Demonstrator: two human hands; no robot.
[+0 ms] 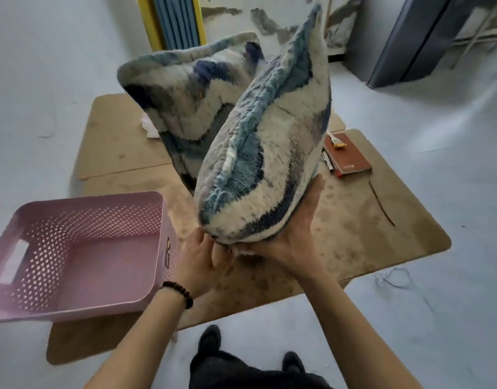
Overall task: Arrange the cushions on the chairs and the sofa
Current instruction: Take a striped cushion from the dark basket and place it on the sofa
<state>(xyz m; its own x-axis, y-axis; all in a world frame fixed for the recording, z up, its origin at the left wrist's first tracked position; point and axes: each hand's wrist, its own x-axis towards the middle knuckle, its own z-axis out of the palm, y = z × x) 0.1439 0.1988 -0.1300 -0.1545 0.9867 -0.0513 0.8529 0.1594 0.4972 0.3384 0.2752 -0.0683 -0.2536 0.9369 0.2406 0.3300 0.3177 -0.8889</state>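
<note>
Two fluffy blue-and-white cushions are held up in front of me above the floor. The near cushion [267, 153] stands on its corner, tilted to the right. My right hand [295, 234] cups it from below and along its right side. My left hand [202, 256], with a dark bead bracelet on the wrist, pinches its bottom corner. The second cushion [185, 88] leans behind and to the left, touching the first; what holds it is hidden. No chair or sofa is in view.
A pink perforated plastic basket [73, 254] sits at the lower left on brown cardboard sheets [353, 228] spread over the grey floor. A brown notebook [348, 155] with pens lies at the right. A grey cabinet [415, 40] stands at the far right, yellow-framed panels [171, 18] at the back.
</note>
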